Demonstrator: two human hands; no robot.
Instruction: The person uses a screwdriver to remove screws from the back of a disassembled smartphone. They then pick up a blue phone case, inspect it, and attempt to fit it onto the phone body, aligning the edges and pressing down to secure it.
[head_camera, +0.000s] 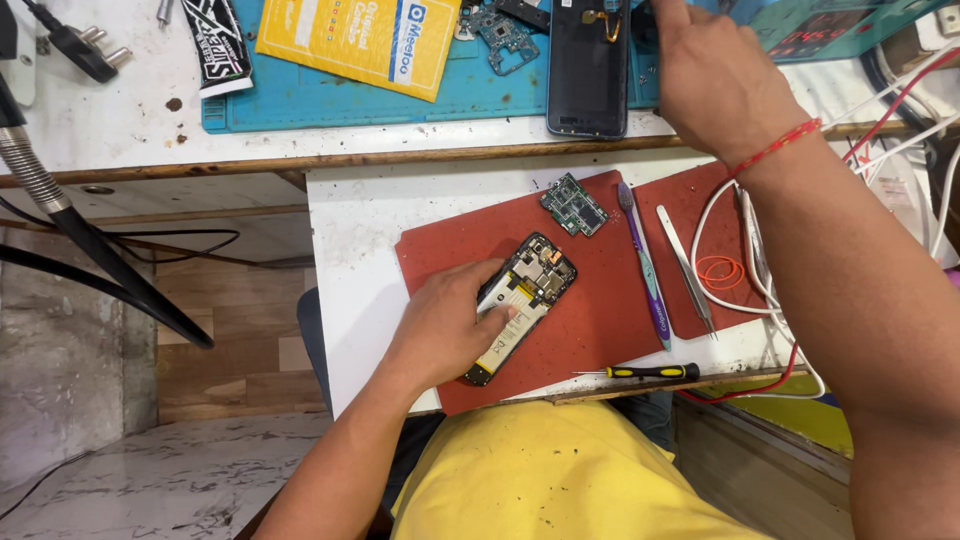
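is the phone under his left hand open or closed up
Open: the phone lies back-off on the red mat, battery and board exposed, under the left hand.
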